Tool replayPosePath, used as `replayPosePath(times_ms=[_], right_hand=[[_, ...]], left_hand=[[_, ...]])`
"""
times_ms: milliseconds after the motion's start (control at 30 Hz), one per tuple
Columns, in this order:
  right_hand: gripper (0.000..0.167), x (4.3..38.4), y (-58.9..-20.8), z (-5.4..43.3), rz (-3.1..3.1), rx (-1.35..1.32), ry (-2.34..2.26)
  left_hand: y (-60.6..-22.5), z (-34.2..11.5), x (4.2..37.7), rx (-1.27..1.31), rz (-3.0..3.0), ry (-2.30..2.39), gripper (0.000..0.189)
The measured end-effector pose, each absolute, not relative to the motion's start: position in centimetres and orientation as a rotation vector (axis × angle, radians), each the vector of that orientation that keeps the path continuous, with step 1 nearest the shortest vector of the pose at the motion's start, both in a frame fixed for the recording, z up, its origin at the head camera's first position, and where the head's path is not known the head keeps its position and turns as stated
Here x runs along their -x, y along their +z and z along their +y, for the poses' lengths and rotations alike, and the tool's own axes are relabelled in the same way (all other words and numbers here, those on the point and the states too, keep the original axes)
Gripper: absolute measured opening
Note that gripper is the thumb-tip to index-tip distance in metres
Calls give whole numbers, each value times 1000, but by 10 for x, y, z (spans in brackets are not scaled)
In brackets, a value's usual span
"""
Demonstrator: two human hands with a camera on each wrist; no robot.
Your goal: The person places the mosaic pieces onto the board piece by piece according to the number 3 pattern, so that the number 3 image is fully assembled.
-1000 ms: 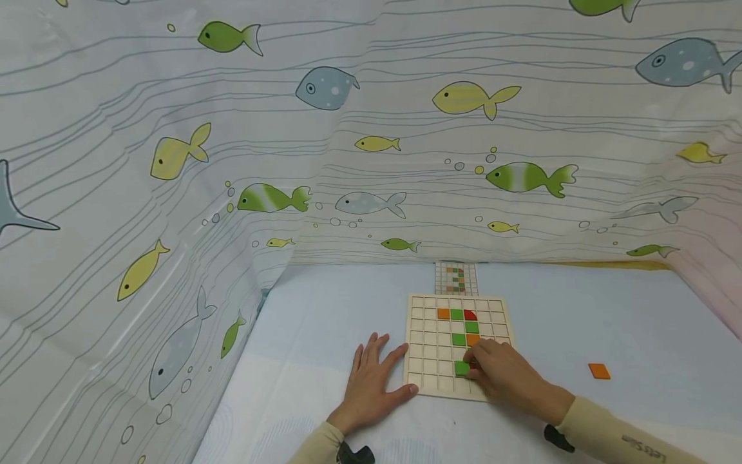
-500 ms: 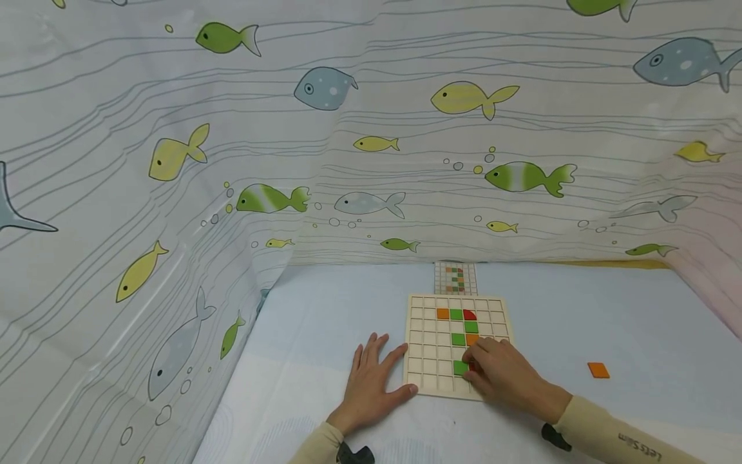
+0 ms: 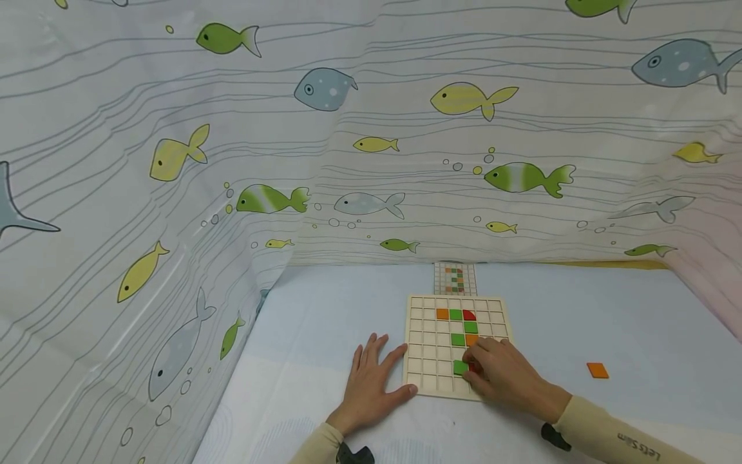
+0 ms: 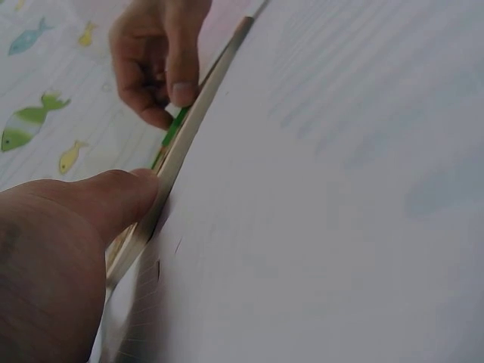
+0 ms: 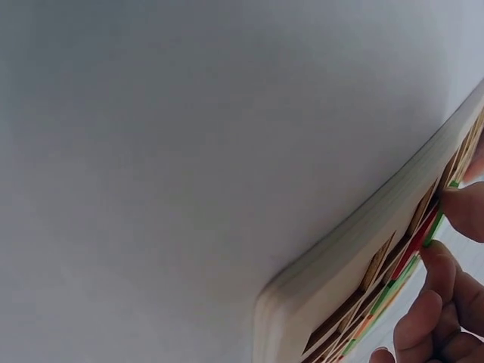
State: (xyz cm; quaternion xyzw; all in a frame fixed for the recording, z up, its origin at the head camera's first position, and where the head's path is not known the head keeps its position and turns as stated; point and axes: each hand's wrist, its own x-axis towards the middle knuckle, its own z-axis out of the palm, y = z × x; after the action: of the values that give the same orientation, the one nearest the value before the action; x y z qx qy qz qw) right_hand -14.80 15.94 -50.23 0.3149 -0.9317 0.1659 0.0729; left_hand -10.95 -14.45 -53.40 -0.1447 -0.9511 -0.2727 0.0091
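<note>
A pale wooden grid board [image 3: 429,351] lies on the table with orange, green and red tiles in several of its cells. My right hand [image 3: 507,372] is over its lower right part, pinching a green square tile [image 3: 460,368] between thumb and fingertip. In the right wrist view, that green tile [image 5: 435,229] shows between the two, with a red tile [image 5: 412,249] beside it; the hand partly covers the red one in the head view. My left hand [image 3: 371,390] rests with fingers spread at the board's left side, its thumb [image 4: 125,197] on the edge.
A loose orange tile [image 3: 598,370] lies on the table right of the board. Behind the board is a small card [image 3: 438,278] printed with a grid of coloured squares. A fish-patterned curtain [image 3: 406,174] hangs at the back and left.
Between one second and half a second ago, my right thumb shifts slightly closer to the green tile. Since then the hands, board and tiles stay in place.
</note>
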Motion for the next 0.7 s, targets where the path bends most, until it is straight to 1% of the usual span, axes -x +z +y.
replayPosePath(times_ms=[700], right_hand=[[17, 148, -502, 158, -2795, -967, 521]], left_hand=[[-535, -145, 109, 461, -2954, -836, 74]])
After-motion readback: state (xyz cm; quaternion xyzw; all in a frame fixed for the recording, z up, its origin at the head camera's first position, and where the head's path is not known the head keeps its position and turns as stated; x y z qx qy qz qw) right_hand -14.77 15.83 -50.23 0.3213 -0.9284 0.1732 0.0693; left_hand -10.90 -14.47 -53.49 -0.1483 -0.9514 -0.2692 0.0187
